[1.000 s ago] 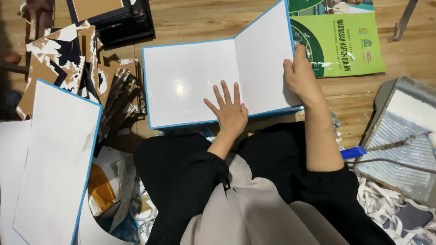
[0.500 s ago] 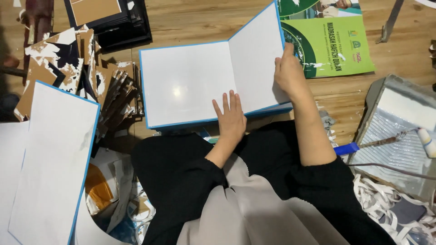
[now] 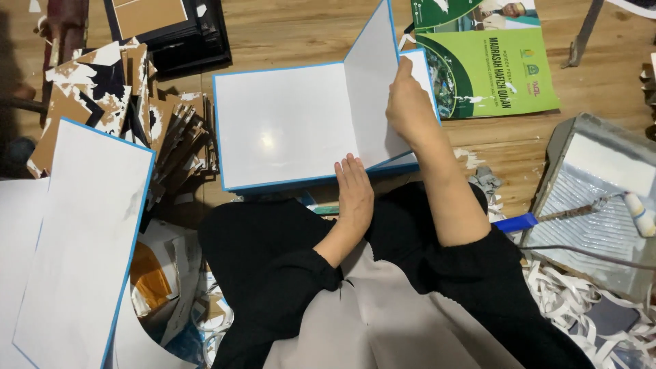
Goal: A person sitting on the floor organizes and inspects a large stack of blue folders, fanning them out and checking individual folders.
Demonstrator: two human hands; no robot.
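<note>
A white hardcover board with blue edges (image 3: pixel 283 126) lies open on the wooden floor in front of my lap. Its right flap (image 3: pixel 372 82) stands lifted, nearly upright along the fold. My right hand (image 3: pixel 408 106) grips that flap at its outer edge, fingers behind it and thumb in front. My left hand (image 3: pixel 354 191) rests flat on the board's lower edge near the fold, fingers stretched out, holding nothing.
A green printed poster (image 3: pixel 492 65) lies under the flap at the right. A metal paint tray (image 3: pixel 601 198) with a small roller (image 3: pixel 639 212) sits at right, paper strips (image 3: pixel 581 307) below it. White blue-edged boards (image 3: pixel 82 232) and torn brown cardboard (image 3: pixel 102 96) fill the left.
My right hand has swung the right flap up and leftward from nearly flat to steep. My left hand has slid back toward the board's near edge.
</note>
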